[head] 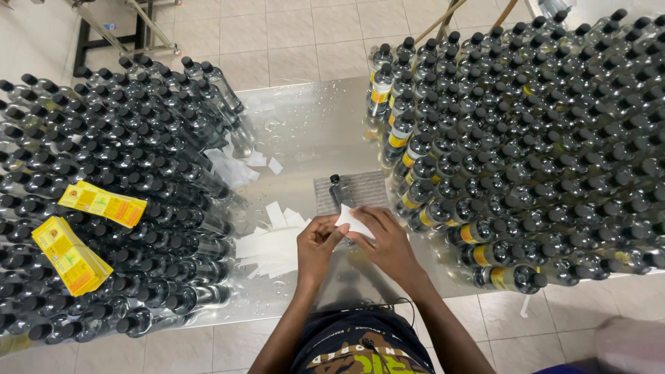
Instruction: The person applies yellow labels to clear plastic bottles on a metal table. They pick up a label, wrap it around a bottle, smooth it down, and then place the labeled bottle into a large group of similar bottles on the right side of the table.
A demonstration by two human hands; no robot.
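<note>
Both forearms rise from the bottom edge of the view, over a dark shirt with a printed front, and meet above a shiny metal table [305,125]. At their meeting point the left hand [317,244] and the right hand [384,239] share a small white slip of paper [351,221]: the left fingertips pinch its near corner while the right fingers curl over its far edge, so both hands are closed on the slip and it sits between them, lifted just above the tabletop. Just beyond the slip stands a single clear bottle [339,190] with a black cap, on a grey ribbed mat [364,187]; its lower part is hidden behind the paper and the right fingers, and whether either hand touches it cannot be told. Left of the hands lies a loose heap of white paper strips [267,246], with more scraps scattered farther up the table. A dense block of black-capped bottles [118,194] covers the left side, and two stacks of yellow labels [83,235] rest on their caps. Another block of bottles [540,152] fills the right side, several along its near edge wearing yellow labels; it is cut off by the frame, and the print on the labels is too small to read.
</note>
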